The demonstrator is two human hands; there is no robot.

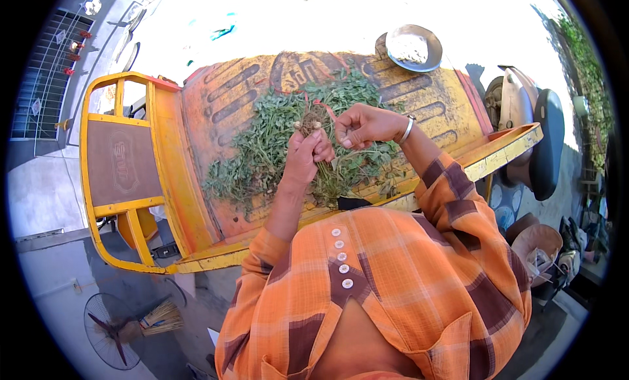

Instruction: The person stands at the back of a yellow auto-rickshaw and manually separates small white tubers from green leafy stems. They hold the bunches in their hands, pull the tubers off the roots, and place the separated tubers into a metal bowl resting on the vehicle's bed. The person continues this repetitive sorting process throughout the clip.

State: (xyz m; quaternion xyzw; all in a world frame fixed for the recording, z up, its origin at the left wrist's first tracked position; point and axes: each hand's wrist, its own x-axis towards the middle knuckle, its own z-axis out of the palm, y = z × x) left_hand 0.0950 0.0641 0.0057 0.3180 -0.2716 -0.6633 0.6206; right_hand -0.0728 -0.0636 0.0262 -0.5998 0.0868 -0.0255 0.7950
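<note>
In the head view, the person is standing at the orange and yellow bed of a cart (196, 151), looking down over an orange plaid shirt (393, 275). Both forearms are rising from the lower edge toward the middle of the picture.

The left hand (306, 158) is gripping a bunch (314, 121) of green plants by the stems, its fingers closing tightly around them. The bunch is standing roughly upright, with a knot of brown roots and pale pods showing at the top, just above the fist, and leafy stems hanging below it. A thin red tie (325, 109) is lying across the top of the bunch.

The right hand (363, 126) is hovering just beside the root end, on its right. Its fingers are curling narrowly, thumb and fingertips pinching near the roots; whether they are holding a pod cannot be told. A silver bangle (407, 130) is sitting on that wrist.

Under both hands, a loose heap of greens (262, 151) is spreading over the cart bed, reaching from the near rail to the far end. A round metal bowl (413, 48) is resting on the far edge of the cart, well apart from the hands.

A fan (110, 330) and a straw broom (160, 318) are lying on the ground at lower left. A scooter (534, 131) is parked to the right of the cart.
</note>
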